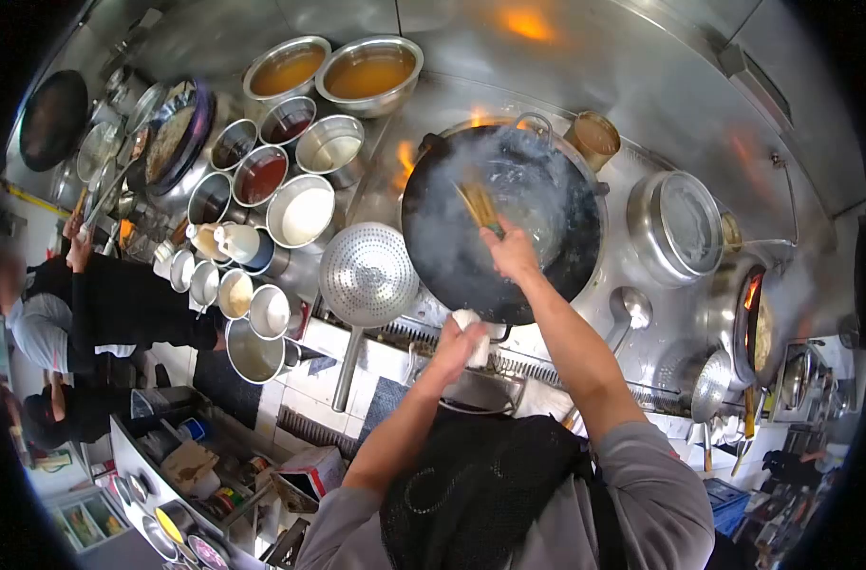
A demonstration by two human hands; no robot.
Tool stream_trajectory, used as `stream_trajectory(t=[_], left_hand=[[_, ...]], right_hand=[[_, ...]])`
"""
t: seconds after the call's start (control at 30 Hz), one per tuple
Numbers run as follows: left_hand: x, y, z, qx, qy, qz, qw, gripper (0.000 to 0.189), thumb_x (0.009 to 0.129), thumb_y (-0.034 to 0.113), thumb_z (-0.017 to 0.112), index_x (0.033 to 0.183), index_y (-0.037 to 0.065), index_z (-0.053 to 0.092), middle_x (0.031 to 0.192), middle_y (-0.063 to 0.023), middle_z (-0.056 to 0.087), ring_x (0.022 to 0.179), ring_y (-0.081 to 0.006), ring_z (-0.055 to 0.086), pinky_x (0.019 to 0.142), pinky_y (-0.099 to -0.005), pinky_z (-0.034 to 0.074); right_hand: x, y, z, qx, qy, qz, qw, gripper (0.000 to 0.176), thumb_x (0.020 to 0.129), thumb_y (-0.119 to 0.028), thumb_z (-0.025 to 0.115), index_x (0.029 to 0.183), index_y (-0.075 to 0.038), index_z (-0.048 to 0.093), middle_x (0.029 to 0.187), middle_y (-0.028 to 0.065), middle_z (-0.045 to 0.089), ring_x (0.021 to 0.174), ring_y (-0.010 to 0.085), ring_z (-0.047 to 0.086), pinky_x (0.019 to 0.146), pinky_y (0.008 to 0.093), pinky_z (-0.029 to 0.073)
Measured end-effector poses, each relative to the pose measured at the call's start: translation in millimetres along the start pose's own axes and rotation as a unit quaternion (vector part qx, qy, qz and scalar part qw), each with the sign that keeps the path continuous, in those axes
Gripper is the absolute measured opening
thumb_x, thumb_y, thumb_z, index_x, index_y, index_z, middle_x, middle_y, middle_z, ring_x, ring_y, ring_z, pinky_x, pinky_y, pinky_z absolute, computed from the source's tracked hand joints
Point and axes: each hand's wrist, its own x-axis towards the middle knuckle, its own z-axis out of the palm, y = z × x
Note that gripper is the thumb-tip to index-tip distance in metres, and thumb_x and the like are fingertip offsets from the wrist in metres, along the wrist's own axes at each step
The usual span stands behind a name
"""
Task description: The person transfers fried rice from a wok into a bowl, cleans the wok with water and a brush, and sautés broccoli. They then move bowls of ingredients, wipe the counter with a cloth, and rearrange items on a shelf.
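Note:
A large black wok (pixel 547 256) sits over a flame on the steel range, steaming inside. My right hand (pixel 511 253) grips a bamboo brush (pixel 478 205) whose bristles press into the wok's middle. My left hand (pixel 460 348) holds a white cloth (pixel 473 328) wrapped on the wok's near handle at its front rim.
A perforated ladle (pixel 367 275) rests left of the wok. Several bowls of sauces and seasonings (pixel 262 176) crowd the left counter, and two large broth pots (pixel 370 72) stand behind. A lidded pot (pixel 678 226) sits right. Two people (pixel 91 304) work at far left.

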Motion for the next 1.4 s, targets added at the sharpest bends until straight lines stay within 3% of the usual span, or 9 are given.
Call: stream_trajectory(t=[0.07, 0.3, 0.47, 0.53, 0.67, 0.8, 1.03, 1.27, 1.4], left_hand=[[5.1, -15.3, -2.6, 0.007, -0.008, 0.043, 0.999, 0.033, 0.091, 0.012, 0.060, 0.121, 0.005, 0.048, 0.101, -0.0055, 0.060, 0.087, -0.0160, 0.060, 0.070, -0.0322, 0.054], [-19.0, -7.6, 1.3, -0.049, -0.020, 0.051, 0.997, 0.038, 0.098, 0.019, 0.057, 0.128, 0.004, 0.039, 0.112, -0.0085, 0.058, 0.096, -0.0182, 0.060, 0.080, -0.0366, 0.056], [-13.1, -7.7, 5.4, 0.000, 0.018, 0.077, 0.997, 0.033, 0.099, 0.021, 0.056, 0.122, -0.002, 0.048, 0.107, -0.0076, 0.059, 0.093, -0.0163, 0.058, 0.074, -0.0329, 0.053], [-13.2, -6.9, 7.3, 0.000, 0.026, 0.080, 0.996, 0.034, 0.099, 0.022, 0.056, 0.123, -0.002, 0.047, 0.106, -0.0081, 0.059, 0.091, -0.0165, 0.059, 0.074, -0.0331, 0.053], [-9.1, -10.6, 3.7, 0.022, 0.045, 0.091, 0.995, 0.036, 0.100, 0.023, 0.055, 0.123, -0.003, 0.047, 0.104, -0.0095, 0.059, 0.085, -0.0171, 0.061, 0.071, -0.0335, 0.055], [-9.7, -8.3, 2.0, 0.030, 0.053, 0.096, 0.994, 0.036, 0.099, 0.024, 0.056, 0.122, -0.004, 0.047, 0.103, -0.0095, 0.060, 0.083, -0.0168, 0.061, 0.070, -0.0331, 0.055], [-22.2, 8.3, 9.5, 0.031, 0.063, 0.106, 0.992, 0.046, 0.095, 0.030, 0.063, 0.124, -0.004, 0.050, 0.108, -0.0084, 0.061, 0.096, -0.0148, 0.056, 0.086, -0.0306, 0.046], [-20.0, 7.8, 7.3, 0.025, 0.066, 0.084, 0.994, 0.046, 0.096, 0.031, 0.062, 0.125, -0.002, 0.051, 0.110, -0.0081, 0.061, 0.098, -0.0147, 0.056, 0.087, -0.0310, 0.047], [-18.6, 7.8, 5.1, 0.047, 0.060, 0.101, 0.992, 0.046, 0.096, 0.033, 0.062, 0.123, -0.002, 0.052, 0.110, -0.0094, 0.062, 0.099, -0.0153, 0.057, 0.088, -0.0313, 0.047]], right_hand=[[-25.6, -7.9, -3.2, -0.046, -0.107, 0.031, 0.993, 0.063, 0.087, -0.045, 0.063, 0.137, -0.007, 0.052, 0.100, 0.0224, 0.070, 0.095, 0.0366, 0.068, 0.085, 0.0417, 0.052], [-66.0, 68.4, -123.3, -0.268, -0.261, -0.217, 0.902, 0.064, 0.081, -0.045, 0.068, 0.134, -0.010, 0.055, 0.112, 0.0218, 0.067, 0.096, 0.0358, 0.066, 0.091, 0.0387, 0.050], [-69.5, -10.3, -194.5, -0.380, -0.374, 0.037, 0.845, 0.067, 0.079, -0.048, 0.072, 0.136, -0.016, 0.056, 0.106, 0.0126, 0.068, 0.080, 0.0213, 0.066, 0.061, 0.0334, 0.055], [-43.4, -2.3, -158.6, -0.316, -0.402, -0.009, 0.860, 0.069, 0.078, -0.046, 0.074, 0.138, -0.016, 0.054, 0.109, 0.0098, 0.066, 0.071, 0.0156, 0.062, 0.050, 0.0289, 0.052], [-37.1, 14.8, -59.8, -0.096, -0.284, -0.043, 0.953, 0.063, 0.084, -0.036, 0.073, 0.139, -0.013, 0.053, 0.073, 0.0050, 0.060, 0.051, 0.0120, 0.052, 0.046, 0.0274, 0.044], [-38.8, 41.2, -109.0, -0.228, -0.326, -0.123, 0.909, 0.068, 0.080, -0.042, 0.075, 0.139, -0.015, 0.053, 0.078, 0.0064, 0.063, 0.053, 0.0133, 0.055, 0.047, 0.0286, 0.046], [-33.5, -0.1, -200.0, -0.383, -0.400, 0.062, 0.830, 0.072, 0.076, -0.044, 0.077, 0.140, -0.022, 0.052, 0.107, 0.0076, 0.063, 0.075, 0.0154, 0.058, 0.052, 0.0292, 0.054], [-47.1, 29.3, -65.4, -0.059, -0.334, -0.008, 0.941, 0.069, 0.081, -0.043, 0.074, 0.141, -0.018, 0.050, 0.086, 0.0026, 0.065, 0.056, 0.0123, 0.053, 0.051, 0.0246, 0.048], [-55.2, 23.5, -159.9, -0.308, -0.375, -0.052, 0.873, 0.068, 0.079, -0.039, 0.075, 0.139, -0.016, 0.053, 0.084, 0.0037, 0.064, 0.058, 0.0118, 0.054, 0.047, 0.0269, 0.047]])
